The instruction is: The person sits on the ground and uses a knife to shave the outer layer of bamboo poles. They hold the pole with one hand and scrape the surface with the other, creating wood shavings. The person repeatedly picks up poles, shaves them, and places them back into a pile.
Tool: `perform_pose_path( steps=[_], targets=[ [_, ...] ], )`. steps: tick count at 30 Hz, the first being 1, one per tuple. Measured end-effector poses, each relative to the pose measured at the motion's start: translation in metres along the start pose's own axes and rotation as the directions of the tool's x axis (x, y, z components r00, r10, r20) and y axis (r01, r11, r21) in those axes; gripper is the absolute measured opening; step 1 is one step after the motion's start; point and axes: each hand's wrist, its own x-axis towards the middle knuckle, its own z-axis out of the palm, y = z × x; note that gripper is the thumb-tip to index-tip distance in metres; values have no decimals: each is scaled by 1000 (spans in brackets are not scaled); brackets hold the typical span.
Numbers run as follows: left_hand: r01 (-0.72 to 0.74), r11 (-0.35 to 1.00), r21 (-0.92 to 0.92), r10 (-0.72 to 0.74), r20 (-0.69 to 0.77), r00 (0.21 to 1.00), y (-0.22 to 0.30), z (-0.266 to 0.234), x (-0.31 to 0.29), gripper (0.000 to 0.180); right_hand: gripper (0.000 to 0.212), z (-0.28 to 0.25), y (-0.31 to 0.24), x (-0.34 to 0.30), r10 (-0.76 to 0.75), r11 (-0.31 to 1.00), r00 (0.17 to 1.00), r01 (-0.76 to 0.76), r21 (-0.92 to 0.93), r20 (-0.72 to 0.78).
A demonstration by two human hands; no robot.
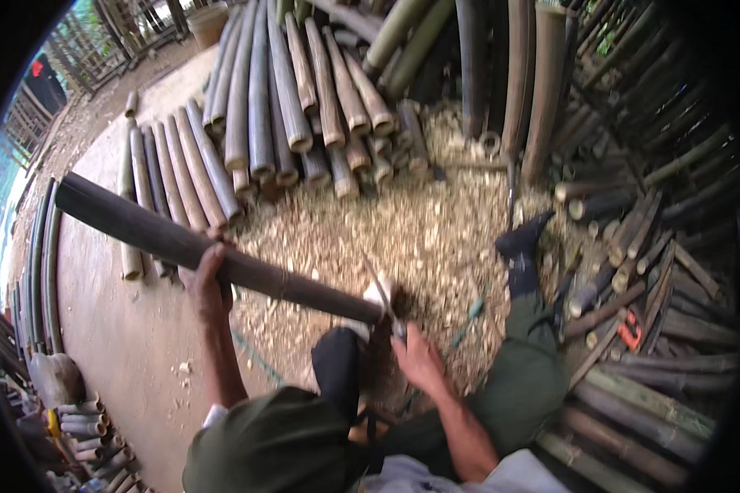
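Observation:
A long dark bamboo pole (152, 226) slants across in front of me from the upper left down to the middle. My left hand (205, 278) is wrapped round it near its middle, thumb on top. In my right hand (421, 358) is a knife (382, 287), its handle in the closed fingers and its narrow blade pointing up and away. The blade crosses close beside the pole's near end; whether it touches cannot be made out. Something pale and blurred (378, 291) sits just behind that end. Pale wood chips (329, 230) cover the ground below.
Stacked bamboo lengths (259, 99) lie ahead, with upright poles (543, 90) at the far right. Cut pieces (625, 444) and an orange-handled tool (631, 330) lie on my right. My legs (271, 444) flank the work. A teal cord (475, 308) crosses the chips.

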Motion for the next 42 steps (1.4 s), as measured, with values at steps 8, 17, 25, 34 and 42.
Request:
perform_pose_path(
  steps=[8, 17, 25, 34, 42],
  targets=[
    [8, 999, 34, -12, 114, 993, 11, -1, -3, 57, 36, 32, 18, -5, -36, 994, 991, 48, 93, -132],
    [-97, 991, 91, 123, -361, 925, 11, 7, 1, 36, 31, -25, -42, -30, -250, 923, 923, 318, 216, -292],
    [-92, 992, 85, 114, -311, 943, 13, 13, 3, 27, 30, 23, 1, -6, -45, 998, 997, 47, 29, -70],
    [-81, 990, 119, 111, -273, 956, 6, 9, 6, 31, 37, 30, 6, 4, 64, 997, 998, -64, -39, -1],
    [-59, 997, -54, 57, -23, 998, 11, -5, 3, 45, 33, -15, -42, -23, -273, 896, 898, 368, 250, -344]
  ],
)
